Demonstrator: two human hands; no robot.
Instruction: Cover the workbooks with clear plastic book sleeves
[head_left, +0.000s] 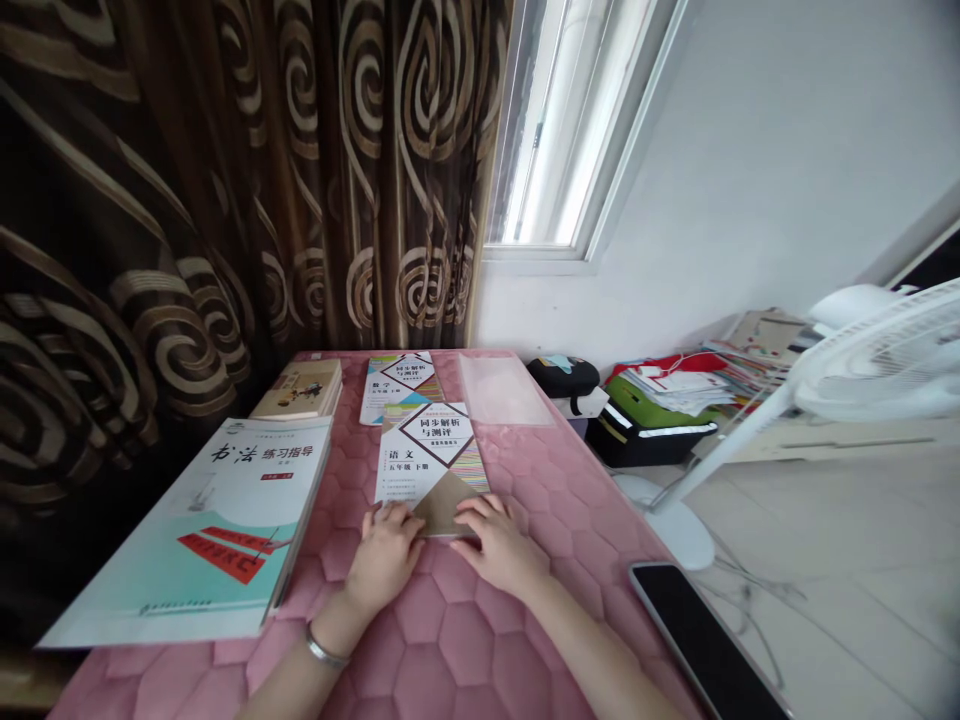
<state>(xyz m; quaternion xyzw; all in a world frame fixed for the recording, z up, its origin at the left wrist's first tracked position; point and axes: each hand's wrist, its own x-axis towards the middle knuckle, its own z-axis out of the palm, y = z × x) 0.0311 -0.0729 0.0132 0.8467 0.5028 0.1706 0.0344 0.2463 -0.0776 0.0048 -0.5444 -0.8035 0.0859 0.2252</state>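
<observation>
A white workbook (pixel 431 455) with a dark diamond frame and a tan lower part lies flat on the pink quilted cover. My left hand (pixel 386 550) is at its near left corner, fingers bent over the cover and thumb by the near edge. At the near right corner my right hand (pixel 499 545) grips likewise, fingertips on the cover and thumb along the bottom edge. Just behind is a similar workbook (pixel 382 388), partly overlapped by the nearer one. A clear plastic sheet (pixel 504 390) lies to its right.
Large calligraphy books (pixel 202 530) are stacked on the left, with a small tan book stack (pixel 298 388) behind. A phone (pixel 705 640) lies at the right edge. Beyond stand a white fan (pixel 750 450) and a dark bag (pixel 649 430). Patterned curtains (pixel 247 170) hang behind.
</observation>
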